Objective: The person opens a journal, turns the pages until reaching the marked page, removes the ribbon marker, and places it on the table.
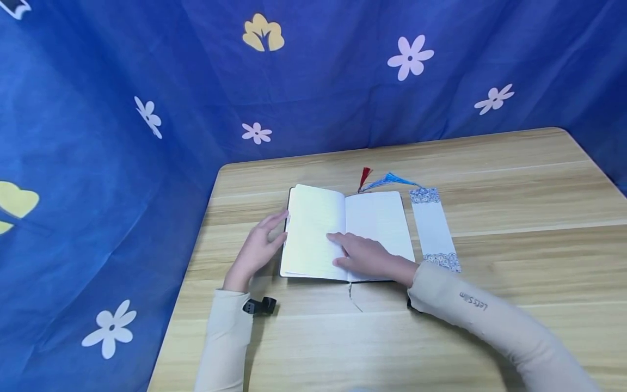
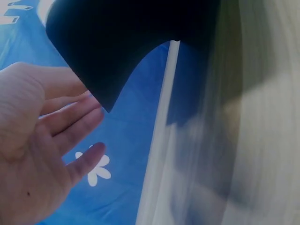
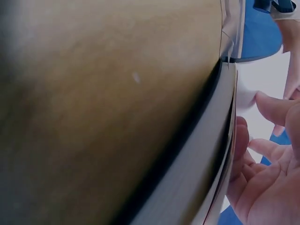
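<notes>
Beside the notebook (image 1: 313,226), a blue-tasselled bookmark (image 1: 433,228); left fingers (image 1: 276,219) and right fingers (image 1: 337,237) apart

An open notebook (image 1: 313,218) with a dark cover and faintly lined white pages lies on a wooden table (image 1: 519,256), left hand (image 1: 258,247) at its left edge, right hand (image 1: 369,256) across the fold.

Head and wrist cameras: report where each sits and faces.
Head: on the head, facing forward and down at the open notebook; left hand, right hand, both sleeves show.
Left wrist: on that wrist, facing the notebook's dark cover; left hand shows.
Right wrist: on that wrist, facing the page edges; right hand shows, left arm partly.
Shared: the left hand, in head and left wrist views.
</notes>
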{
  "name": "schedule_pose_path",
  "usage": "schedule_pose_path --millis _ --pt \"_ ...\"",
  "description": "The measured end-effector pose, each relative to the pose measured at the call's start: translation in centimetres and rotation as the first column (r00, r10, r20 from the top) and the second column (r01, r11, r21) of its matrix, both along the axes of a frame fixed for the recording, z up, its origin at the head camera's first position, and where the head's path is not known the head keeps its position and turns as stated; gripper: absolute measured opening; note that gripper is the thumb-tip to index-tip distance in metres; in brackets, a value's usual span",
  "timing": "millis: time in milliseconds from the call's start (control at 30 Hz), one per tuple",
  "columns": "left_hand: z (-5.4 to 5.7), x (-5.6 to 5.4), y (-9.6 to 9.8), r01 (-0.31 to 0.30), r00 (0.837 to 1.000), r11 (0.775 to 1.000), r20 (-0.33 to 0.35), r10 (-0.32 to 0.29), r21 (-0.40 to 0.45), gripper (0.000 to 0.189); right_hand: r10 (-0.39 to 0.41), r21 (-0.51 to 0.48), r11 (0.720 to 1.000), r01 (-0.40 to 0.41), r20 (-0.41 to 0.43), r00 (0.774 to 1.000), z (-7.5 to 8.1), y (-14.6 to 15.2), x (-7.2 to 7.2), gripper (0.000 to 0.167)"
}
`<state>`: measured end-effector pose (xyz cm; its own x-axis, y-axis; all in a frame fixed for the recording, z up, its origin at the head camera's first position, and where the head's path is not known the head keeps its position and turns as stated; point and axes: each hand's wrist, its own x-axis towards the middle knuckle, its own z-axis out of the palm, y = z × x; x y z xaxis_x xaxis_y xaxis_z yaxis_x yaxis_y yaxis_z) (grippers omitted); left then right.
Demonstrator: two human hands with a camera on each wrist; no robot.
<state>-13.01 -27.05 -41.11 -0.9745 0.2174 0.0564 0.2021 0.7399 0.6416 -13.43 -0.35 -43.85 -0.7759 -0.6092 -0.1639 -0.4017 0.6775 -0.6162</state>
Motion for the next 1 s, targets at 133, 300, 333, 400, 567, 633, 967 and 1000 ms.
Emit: schedule_pose_path --millis 133,300,333,400,567,633,967,1000 --pt "0.5 0.3 0.4 -0.027 0.996 0.998 -0.081 0.032 0.062 0.045 -0.005 0.059 0.998 0.007 -0.033 0.999 0.0 -0.5 0.2 0.064" --pt "0.6 0.5 1.1 0.054 0.998 0.996 -0.040 -0.051 0.071 0.043 0.010 0.103 0.995 -0.005 -0.050 0.999 0.2 -0.7 0.1 0.065" --pt "0.5 0.5 1.2 0.074 0.997 0.996 -0.011 -0.074 0.056 0.045 0.006 0.100 0.995 -0.001 -0.044 0.999 0.3 -0.7 0.1 0.064" --pt "0.2 0.4 1.2 0.100 0.994 0.995 0.047 -0.100 0.016 0.048 0.002 0.073 0.997 -0.001 -0.014 1.000 0.3 -0.6 0.0 0.064" --pt "-0.4 0.3 1.3 0.115 0.988 0.993 0.110 -0.111 -0.030 0.055 0.076 -0.070 0.995 -0.071 0.073 0.994 0.6 0.8 -0.9 0.061" --pt "-0.5 0.2 1.3 0.126 0.985 0.991 0.121 -0.120 -0.037 0.058 0.095 -0.126 0.988 -0.085 0.075 0.993 0.7 1.6 -1.6 0.059" --pt "-1.1 -0.1 1.2 0.157 0.977 0.984 0.159 -0.143 -0.080 0.060 -0.064 0.119 0.989 0.092 -0.221 0.973 1.0 6.7 -7.3 0.059" --pt "-1.2 -0.1 1.2 0.157 0.976 0.984 0.163 -0.142 -0.082 0.060 -0.068 0.149 0.983 0.104 -0.227 0.972 1.0 7.1 -7.7 0.060"
